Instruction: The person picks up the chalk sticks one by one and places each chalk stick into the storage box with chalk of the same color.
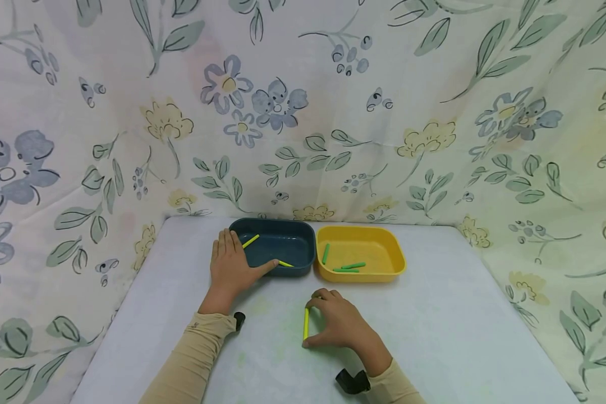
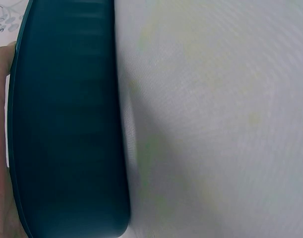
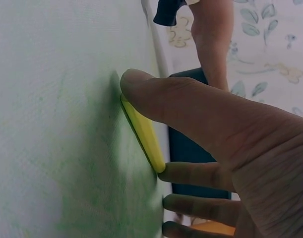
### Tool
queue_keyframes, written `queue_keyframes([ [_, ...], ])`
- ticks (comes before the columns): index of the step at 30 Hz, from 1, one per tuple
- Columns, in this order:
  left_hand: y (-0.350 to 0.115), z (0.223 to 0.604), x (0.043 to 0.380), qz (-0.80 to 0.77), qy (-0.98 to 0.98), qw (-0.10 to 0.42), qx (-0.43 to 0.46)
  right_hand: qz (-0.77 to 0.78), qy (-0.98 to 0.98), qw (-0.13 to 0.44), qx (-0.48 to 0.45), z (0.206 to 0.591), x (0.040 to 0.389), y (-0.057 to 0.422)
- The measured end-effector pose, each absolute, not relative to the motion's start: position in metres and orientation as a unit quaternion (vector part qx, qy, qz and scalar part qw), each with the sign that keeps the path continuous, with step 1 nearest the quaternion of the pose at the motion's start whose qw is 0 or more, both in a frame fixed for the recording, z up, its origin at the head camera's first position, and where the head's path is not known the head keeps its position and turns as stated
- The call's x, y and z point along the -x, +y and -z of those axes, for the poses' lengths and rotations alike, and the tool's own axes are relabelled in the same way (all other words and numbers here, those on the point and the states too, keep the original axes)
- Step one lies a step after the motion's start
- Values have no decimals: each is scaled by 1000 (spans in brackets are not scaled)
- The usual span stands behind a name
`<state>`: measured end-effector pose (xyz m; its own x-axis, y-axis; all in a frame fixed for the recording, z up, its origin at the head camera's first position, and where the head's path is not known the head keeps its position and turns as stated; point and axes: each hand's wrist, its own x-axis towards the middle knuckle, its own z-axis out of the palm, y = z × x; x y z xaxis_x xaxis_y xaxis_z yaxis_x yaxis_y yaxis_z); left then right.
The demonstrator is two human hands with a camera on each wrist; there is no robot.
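Note:
My right hand (image 1: pixel 339 321) pinches a thin yellow chalk stick (image 1: pixel 306 324) lengthwise, thumb at its near end and a fingertip at its far end. In the right wrist view the chalk lies low over the white cloth, under the thumb (image 3: pixel 156 96). My left hand (image 1: pixel 230 274) rests at the left end of a dark blue tray (image 1: pixel 278 248), fingers straight along its left side and thumb stretched over the front rim. Two yellow chalk sticks (image 1: pixel 251 241) lie inside this tray, partly hidden by the hand. The left wrist view shows the tray's outer wall (image 2: pixel 67 119).
A yellow tray (image 1: pixel 361 277) with several green chalk sticks (image 1: pixel 325 253) adjoins the blue one on the right. Both stand at the back of the white-covered table (image 1: pixel 454 325), before a flowered cloth (image 1: pixel 333 112). Faint green and yellow smudges mark the table cloth.

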<state>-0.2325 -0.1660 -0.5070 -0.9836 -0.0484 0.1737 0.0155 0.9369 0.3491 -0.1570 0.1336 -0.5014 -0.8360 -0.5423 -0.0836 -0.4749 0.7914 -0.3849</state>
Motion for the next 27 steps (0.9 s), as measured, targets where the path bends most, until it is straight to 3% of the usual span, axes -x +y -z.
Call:
queue_keyframes([
  [27,-166,503,231,178,-981,80,-7,183,944,66,265,499,155,134],
])
